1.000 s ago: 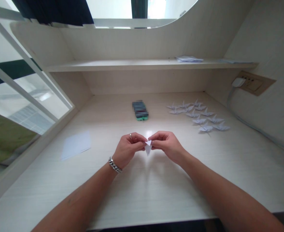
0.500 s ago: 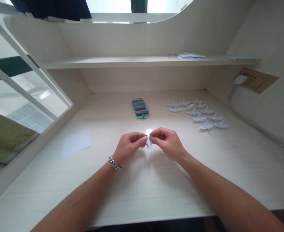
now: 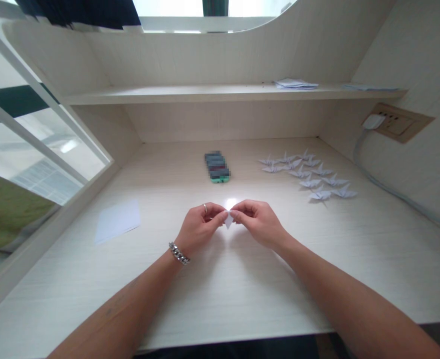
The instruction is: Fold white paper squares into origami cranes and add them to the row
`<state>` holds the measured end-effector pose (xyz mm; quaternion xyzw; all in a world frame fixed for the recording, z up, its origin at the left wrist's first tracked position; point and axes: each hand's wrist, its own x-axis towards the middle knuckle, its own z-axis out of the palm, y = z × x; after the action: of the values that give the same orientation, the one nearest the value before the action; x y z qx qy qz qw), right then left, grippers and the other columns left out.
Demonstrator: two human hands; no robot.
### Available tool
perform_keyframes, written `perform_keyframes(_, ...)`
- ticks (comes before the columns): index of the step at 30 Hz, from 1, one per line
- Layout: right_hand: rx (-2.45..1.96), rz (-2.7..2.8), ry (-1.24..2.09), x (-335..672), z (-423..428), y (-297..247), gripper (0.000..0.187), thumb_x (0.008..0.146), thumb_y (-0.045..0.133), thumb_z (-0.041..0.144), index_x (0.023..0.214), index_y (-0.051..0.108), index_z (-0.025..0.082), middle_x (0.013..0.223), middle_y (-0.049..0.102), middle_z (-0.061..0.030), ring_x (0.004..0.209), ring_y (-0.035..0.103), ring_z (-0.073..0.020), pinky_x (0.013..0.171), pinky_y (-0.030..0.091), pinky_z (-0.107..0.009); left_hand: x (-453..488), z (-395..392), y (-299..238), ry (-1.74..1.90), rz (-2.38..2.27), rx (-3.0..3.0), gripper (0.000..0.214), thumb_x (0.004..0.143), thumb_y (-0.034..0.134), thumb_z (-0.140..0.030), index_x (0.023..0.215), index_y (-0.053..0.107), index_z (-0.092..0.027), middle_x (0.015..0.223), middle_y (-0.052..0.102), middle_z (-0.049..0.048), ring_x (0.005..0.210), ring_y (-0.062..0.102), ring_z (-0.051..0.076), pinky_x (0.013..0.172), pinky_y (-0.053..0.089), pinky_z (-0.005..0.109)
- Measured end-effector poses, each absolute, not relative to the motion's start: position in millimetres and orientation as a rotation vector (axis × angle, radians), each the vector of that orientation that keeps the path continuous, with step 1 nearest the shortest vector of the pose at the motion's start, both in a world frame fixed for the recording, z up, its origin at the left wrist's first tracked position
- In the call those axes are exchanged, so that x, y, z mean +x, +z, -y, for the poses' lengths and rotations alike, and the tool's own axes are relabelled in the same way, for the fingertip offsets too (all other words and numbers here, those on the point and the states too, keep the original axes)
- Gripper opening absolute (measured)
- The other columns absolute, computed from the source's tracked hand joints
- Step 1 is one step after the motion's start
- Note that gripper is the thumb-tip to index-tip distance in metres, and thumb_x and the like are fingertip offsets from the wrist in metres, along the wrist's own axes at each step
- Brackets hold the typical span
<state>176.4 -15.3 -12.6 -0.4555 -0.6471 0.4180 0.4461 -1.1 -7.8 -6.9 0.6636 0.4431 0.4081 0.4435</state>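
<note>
Both hands meet above the middle of the pale wooden desk (image 3: 220,289). My left hand (image 3: 199,228), with a ring and a metal bracelet, pinches one side of a small folded white paper piece (image 3: 228,219). My right hand (image 3: 259,223) pinches the other side with thumb and fingertips. Most of the paper is hidden between the fingers; only a small pointed tip shows. The paper is held just above the desk surface.
Several folded white paper cranes (image 3: 310,174) lie in rows at the back right. A blurred phone in a green case (image 3: 217,167) lies behind the hands. A sheet of white paper (image 3: 118,221) lies left. A shelf (image 3: 220,92) carries papers (image 3: 295,84); a wall socket with plug and cable (image 3: 388,124) is right.
The hands stay together on the paper piece. The paper's pointed tip showed longer below the fingers one second ago; now less of it shows. The view has tilted slightly.
</note>
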Motion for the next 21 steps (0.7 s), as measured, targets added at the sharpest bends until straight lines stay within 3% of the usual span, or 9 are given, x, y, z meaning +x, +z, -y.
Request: perform_keyframes(21,-1.155,1.525,0.994,164.9,20.1,-20.1,0.018,0.084,0.06,0.033,0.077,0.063,0.016,0.071,0.066,-0.0038,0.066,0.061,-0.0159,0.062,0.046,-0.028,5.1,10.2,-10.4,1.106,-1.122,1.557,0.018,0.077,0.067,-0.03,0.074,0.064,-0.014,0.065,0.064,0.0018,0.059,0.058,0.012,0.056,0.046,0.023)
